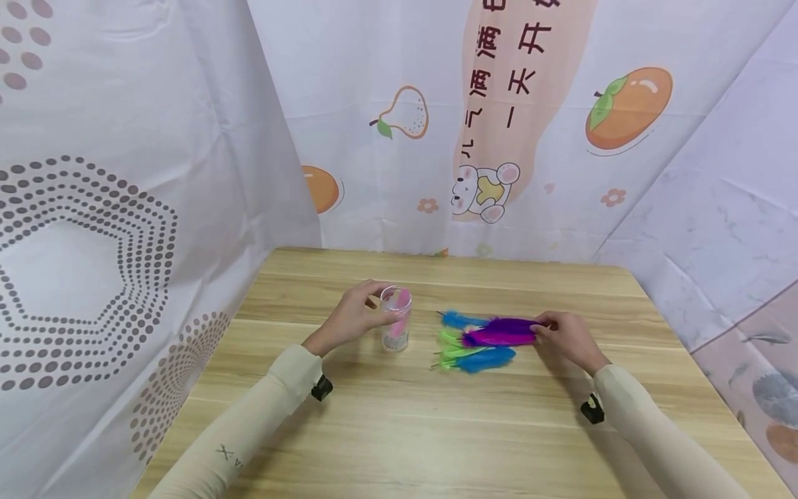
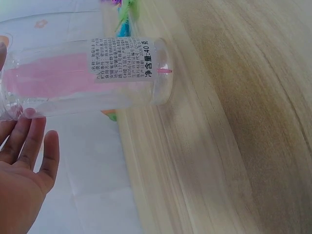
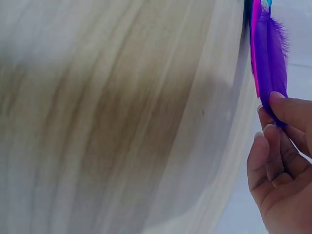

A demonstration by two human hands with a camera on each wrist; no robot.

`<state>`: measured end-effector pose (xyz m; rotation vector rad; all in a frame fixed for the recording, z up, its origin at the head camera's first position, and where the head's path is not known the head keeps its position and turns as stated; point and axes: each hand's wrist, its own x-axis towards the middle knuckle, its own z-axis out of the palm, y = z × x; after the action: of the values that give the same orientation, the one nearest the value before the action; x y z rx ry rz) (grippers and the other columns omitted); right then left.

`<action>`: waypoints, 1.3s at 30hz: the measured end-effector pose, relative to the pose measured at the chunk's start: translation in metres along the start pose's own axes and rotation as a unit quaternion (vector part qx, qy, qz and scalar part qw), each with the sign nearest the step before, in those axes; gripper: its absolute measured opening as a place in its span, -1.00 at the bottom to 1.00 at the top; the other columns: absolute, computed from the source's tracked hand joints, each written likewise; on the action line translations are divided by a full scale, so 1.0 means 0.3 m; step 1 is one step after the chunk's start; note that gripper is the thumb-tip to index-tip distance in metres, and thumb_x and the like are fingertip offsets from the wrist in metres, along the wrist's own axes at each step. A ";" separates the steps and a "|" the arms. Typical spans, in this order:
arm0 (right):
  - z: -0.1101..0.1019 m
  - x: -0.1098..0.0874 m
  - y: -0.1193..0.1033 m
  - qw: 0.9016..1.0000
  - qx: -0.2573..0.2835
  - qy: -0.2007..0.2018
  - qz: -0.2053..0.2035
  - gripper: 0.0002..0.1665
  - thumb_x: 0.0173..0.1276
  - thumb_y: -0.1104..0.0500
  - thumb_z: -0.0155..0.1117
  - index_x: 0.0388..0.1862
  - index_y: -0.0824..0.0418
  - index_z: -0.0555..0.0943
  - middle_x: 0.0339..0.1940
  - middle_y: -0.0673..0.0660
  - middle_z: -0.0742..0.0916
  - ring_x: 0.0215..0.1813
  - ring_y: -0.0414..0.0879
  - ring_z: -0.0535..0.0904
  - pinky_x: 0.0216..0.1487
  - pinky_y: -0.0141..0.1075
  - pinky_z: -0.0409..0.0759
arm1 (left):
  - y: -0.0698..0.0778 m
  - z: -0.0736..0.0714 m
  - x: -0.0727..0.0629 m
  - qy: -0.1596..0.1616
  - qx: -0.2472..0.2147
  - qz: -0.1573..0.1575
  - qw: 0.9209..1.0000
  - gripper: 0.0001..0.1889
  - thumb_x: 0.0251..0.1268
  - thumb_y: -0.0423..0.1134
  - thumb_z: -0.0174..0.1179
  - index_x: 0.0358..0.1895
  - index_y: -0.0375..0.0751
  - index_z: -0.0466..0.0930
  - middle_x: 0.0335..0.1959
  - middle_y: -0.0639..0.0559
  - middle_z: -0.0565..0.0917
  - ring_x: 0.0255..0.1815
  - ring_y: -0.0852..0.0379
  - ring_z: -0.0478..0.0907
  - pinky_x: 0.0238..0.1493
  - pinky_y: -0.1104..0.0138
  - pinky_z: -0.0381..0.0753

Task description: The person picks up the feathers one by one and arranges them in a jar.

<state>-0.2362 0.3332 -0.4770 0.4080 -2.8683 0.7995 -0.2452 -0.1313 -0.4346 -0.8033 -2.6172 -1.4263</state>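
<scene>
My left hand (image 1: 355, 315) holds a clear plastic jar (image 1: 395, 341) near its open top, thumb on one side and fingers on the other. Inside the upright jar stands a pink feather (image 2: 53, 75); a printed label (image 2: 122, 61) is stuck on the jar's wall near the base. Over at the right, my right hand (image 1: 569, 336) pinches the tip of a purple feather (image 3: 270, 58) between thumb and fingers. That feather lies over a magenta feather (image 1: 505, 337) in the loose pile. Blue feathers (image 1: 486, 359) and lime green feathers (image 1: 458, 348) lie beside them on the table.
The wood-grain table (image 1: 411, 430) has its back edge against a hanging white printed cloth (image 1: 374, 208). More cloth (image 1: 237, 138) hangs along the left side, and another sheet (image 1: 736, 229) is at the right. A dark wrist device (image 1: 321, 388) sits at my left cuff.
</scene>
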 end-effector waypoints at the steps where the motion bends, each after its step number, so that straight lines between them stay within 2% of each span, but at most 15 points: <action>1: -0.001 0.000 0.000 1.000 0.002 -0.001 0.002 -0.88 0.39 0.25 0.44 -0.18 0.30 0.79 -0.39 0.05 0.79 -0.34 -0.12 0.63 -0.33 -0.26 0.55 | 0.000 0.000 0.000 0.000 -0.001 0.000 1.000 -0.42 0.18 -0.08 0.55 0.27 -0.08 0.62 0.03 0.05 0.67 0.04 0.11 0.54 0.02 0.18 0.63; 9: -0.010 -0.006 -0.003 1.000 0.010 0.014 0.013 -0.85 0.42 0.17 0.43 -0.18 0.25 0.79 -0.30 0.09 0.81 -0.26 -0.08 0.66 -0.23 -0.22 0.59 | 0.001 0.001 0.006 0.000 0.002 -0.001 1.000 -0.41 0.18 -0.08 0.55 0.28 -0.07 0.62 0.03 0.08 0.67 0.05 0.11 0.54 0.03 0.18 0.63; 16: -0.019 -0.001 -0.008 0.999 0.034 0.033 0.024 -0.78 0.46 0.06 0.41 -0.17 0.20 0.78 -0.29 0.06 0.80 -0.27 -0.11 0.64 -0.27 -0.32 0.58 | 0.002 -0.002 0.008 0.006 0.001 0.004 1.000 -0.41 0.19 -0.07 0.54 0.29 -0.08 0.62 0.00 0.03 0.68 0.04 0.11 0.54 0.03 0.15 0.63; 20: -0.026 0.001 -0.008 0.998 0.036 0.046 0.016 -0.76 0.47 0.07 0.39 -0.14 0.23 0.79 -0.26 0.10 0.81 -0.25 -0.08 0.67 -0.26 -0.31 0.59 | 0.004 -0.004 0.011 0.007 0.001 0.003 1.000 -0.42 0.19 -0.07 0.54 0.28 -0.07 0.62 -0.01 0.03 0.68 0.04 0.11 0.54 0.03 0.14 0.64; 30: -0.043 0.004 -0.016 0.997 0.031 0.068 0.006 -0.79 0.48 0.07 0.39 -0.11 0.19 0.79 -0.29 0.06 0.81 -0.21 -0.01 0.65 -0.28 -0.31 0.57 | 0.001 -0.004 0.008 0.004 0.000 -0.004 1.000 -0.38 0.20 -0.01 0.53 0.32 -0.07 0.60 0.03 0.04 0.67 0.05 0.09 0.54 0.03 0.14 0.63; 36: -0.051 -0.003 -0.037 0.997 0.040 0.064 0.013 -0.78 0.46 0.06 0.41 -0.12 0.18 0.79 -0.28 0.05 0.81 -0.24 -0.04 0.64 -0.34 -0.35 0.58 | -0.007 0.002 -0.006 0.001 -0.002 -0.017 1.000 -0.42 0.18 -0.04 0.55 0.27 -0.02 0.63 0.03 0.05 0.68 0.03 0.11 0.55 0.03 0.16 0.63; 39: -0.063 -0.003 -0.053 0.997 0.049 0.064 0.018 -0.75 0.47 0.03 0.39 -0.10 0.19 0.78 -0.28 0.09 0.80 -0.27 -0.08 0.62 -0.37 -0.36 0.56 | -0.002 0.003 -0.004 0.002 -0.001 -0.011 1.000 -0.42 0.20 -0.03 0.53 0.29 -0.02 0.62 0.06 0.06 0.68 0.03 0.10 0.55 0.04 0.15 0.62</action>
<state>-0.2297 0.3301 -0.4533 0.3052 -2.7323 0.9407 -0.2442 -0.1314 -0.4358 -0.7738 -2.6308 -1.4356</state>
